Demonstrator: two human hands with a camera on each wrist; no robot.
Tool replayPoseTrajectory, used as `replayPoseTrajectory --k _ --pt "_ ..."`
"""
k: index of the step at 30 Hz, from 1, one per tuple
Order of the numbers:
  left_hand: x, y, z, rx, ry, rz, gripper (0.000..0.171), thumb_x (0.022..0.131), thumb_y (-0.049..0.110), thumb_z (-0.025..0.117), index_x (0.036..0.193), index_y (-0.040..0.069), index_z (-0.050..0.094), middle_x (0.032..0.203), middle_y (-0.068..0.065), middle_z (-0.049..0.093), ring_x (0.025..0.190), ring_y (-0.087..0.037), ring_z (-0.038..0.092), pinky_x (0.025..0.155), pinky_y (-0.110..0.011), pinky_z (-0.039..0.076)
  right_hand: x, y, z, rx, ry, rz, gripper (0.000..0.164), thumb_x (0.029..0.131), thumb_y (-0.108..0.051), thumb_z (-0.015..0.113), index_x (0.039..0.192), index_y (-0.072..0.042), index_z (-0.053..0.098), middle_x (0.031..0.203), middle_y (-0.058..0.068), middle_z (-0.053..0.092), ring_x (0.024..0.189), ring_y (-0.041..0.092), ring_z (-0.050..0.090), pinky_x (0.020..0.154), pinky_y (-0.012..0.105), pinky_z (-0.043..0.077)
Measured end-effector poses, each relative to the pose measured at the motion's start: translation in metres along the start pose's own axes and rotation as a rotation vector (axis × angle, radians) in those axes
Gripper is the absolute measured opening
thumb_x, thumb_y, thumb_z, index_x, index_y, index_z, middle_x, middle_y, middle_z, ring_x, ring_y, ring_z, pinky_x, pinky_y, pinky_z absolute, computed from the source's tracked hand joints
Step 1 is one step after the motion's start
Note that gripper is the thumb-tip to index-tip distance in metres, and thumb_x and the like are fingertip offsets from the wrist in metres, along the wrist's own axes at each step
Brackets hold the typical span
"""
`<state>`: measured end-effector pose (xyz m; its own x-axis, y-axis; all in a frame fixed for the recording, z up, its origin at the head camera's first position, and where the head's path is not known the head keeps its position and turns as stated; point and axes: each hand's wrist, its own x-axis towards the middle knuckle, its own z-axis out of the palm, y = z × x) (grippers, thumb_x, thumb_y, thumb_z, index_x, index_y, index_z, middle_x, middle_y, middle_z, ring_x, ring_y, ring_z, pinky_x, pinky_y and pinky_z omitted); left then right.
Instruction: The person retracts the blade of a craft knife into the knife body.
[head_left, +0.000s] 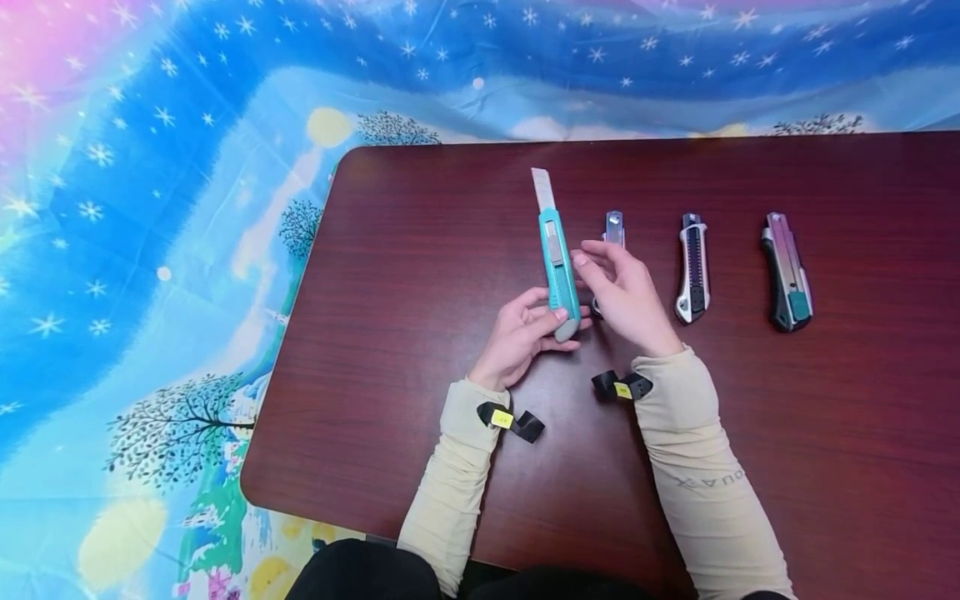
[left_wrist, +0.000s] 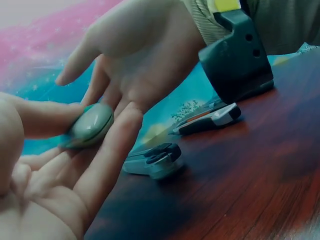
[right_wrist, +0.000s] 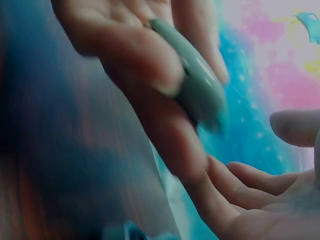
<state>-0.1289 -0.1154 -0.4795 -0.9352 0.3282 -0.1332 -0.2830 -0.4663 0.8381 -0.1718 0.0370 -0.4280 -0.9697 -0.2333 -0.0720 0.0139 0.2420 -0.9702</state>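
My left hand [head_left: 517, 333] pinches the grey lower end of a teal snap-off utility knife [head_left: 558, 271], thumb on top and fingers beneath. The knife points away from me, and a long stretch of its blade [head_left: 542, 190] is out of the handle. Just right of the handle is my right hand [head_left: 630, 296], its fingers loosely bent with nothing held in them. In the left wrist view the rounded grey-green knife end [left_wrist: 92, 122] shows between the left thumb and fingers. The right wrist view shows that same end [right_wrist: 200, 85], blurred.
A silver cutter [head_left: 614, 227] lies on the dark red wooden table [head_left: 405, 242], mostly hidden behind my right hand. Farther right lie a silver-and-black cutter [head_left: 693, 267] and another with a green slider [head_left: 787, 275]. A snowflake-patterned cloth [head_left: 480, 50] hangs along the table's far and left edges.
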Motion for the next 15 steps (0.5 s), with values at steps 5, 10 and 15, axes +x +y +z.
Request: replayPoseTrajectory --k 5,10,15 --pt "-0.001 -0.004 0.000 0.065 -0.076 0.019 0.037 0.087 0.001 0.054 0.123 -0.005 0.044 0.106 -0.030 0.059 0.095 -0.036 0.062 0.078 -0.050 0.053 0.002 0.003 0.008 0.137 -0.022 0.047 0.049 0.093 -0.038 0.044 0.124 -0.001 0.047 0.117 0.020 0.058 0.102 0.022 0.058 0.085 0.024 0.048" --pt "-0.002 -0.003 0.005 0.064 -0.094 0.001 0.039 0.085 -0.002 0.055 0.123 -0.007 0.045 0.106 -0.035 0.056 0.090 -0.035 0.064 0.077 -0.049 0.053 0.014 0.037 0.010 0.448 -0.073 0.060 0.052 0.091 -0.040 0.047 0.122 0.001 0.049 0.109 0.015 0.064 0.099 0.029 0.061 0.083 0.030 0.052" --pt "-0.004 0.000 0.011 0.029 -0.087 -0.035 0.038 0.085 -0.006 0.053 0.122 -0.008 0.044 0.111 -0.038 0.051 0.091 -0.038 0.062 0.077 -0.053 0.052 0.017 0.044 0.010 0.520 -0.069 0.065 0.052 0.090 -0.042 0.048 0.118 0.001 0.051 0.101 0.011 0.067 0.096 0.034 0.060 0.079 0.031 0.053"
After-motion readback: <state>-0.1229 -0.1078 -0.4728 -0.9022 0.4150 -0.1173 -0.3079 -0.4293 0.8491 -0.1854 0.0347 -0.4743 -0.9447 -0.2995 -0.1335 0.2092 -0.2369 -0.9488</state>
